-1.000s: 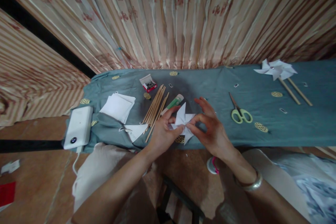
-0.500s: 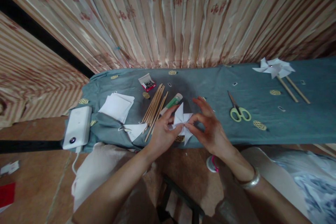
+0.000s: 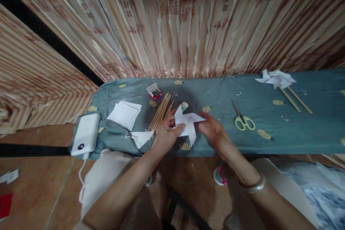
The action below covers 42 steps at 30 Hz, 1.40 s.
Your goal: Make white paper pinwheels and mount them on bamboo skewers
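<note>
Left hand pinches white folded-paper pinwheel near teal cloth-covered tabletop front edge; right hand, fingers parted, at pinwheel's right tip.

The pinwheel looks like smooth, matt paper, the sticks bare wood, the tablecloth matt, creased cloth, the bangle glossy metal.

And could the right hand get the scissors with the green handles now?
Probably yes: the scissors lie on the cloth to the right of the right hand, with nothing seen between them. The left hand grips the paper pinwheel, so the right could probably leave it.
</note>
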Available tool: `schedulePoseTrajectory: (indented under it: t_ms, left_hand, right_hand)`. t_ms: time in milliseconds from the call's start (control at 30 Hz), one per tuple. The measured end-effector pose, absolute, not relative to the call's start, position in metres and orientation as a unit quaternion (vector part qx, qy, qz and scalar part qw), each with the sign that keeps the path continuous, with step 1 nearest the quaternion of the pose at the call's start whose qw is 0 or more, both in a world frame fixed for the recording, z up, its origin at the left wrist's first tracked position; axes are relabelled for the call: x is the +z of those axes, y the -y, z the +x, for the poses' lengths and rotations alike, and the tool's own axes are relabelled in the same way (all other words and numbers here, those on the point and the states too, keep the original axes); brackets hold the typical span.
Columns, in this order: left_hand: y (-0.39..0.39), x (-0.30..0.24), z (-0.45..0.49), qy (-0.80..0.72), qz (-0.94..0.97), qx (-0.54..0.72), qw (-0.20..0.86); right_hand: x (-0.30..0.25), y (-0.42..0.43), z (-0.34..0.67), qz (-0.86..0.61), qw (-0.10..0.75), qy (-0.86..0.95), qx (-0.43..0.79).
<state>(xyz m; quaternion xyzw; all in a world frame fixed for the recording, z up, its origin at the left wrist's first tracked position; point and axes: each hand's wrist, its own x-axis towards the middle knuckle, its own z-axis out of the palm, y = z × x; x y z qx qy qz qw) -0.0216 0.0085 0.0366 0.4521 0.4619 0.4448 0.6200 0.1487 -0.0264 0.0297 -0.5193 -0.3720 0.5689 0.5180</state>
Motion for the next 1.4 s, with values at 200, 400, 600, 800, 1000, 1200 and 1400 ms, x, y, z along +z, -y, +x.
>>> schedulePoseTrajectory:
  t_ms: [200, 400, 600, 800, 1000, 1200, 1400]
  left_hand:
    - [-0.002, 0.04, -0.019, -0.457, 0.508, 0.416, 0.6]
    - [0.0, 0.038, -0.018, -0.456, 0.532, 0.41, 0.584]
    - [0.002, 0.036, -0.018, -0.462, 0.55, 0.394, 0.573]
    - [0.003, 0.035, -0.02, -0.474, 0.583, 0.38, 0.539]
    - [0.001, 0.036, -0.02, -0.466, 0.58, 0.374, 0.553]
    - [-0.001, 0.036, -0.02, -0.466, 0.591, 0.364, 0.549]
    - [-0.003, 0.031, -0.021, -0.467, 0.589, 0.372, 0.545]
  right_hand:
    - [0.033, 0.027, 0.132, -0.495, 0.516, 0.276, 0.642]
    - [0.038, 0.024, 0.131, -0.511, 0.523, 0.236, 0.64]
    - [0.038, 0.023, 0.131, -0.534, 0.507, 0.26, 0.625]
    - [0.033, 0.023, 0.136, -0.569, 0.492, 0.36, 0.552]
    - [0.03, 0.024, 0.137, -0.576, 0.478, 0.408, 0.523]
    - [0.032, 0.027, 0.131, -0.598, 0.461, 0.463, 0.464]
    - [0.031, 0.028, 0.13, -0.611, 0.456, 0.497, 0.415]
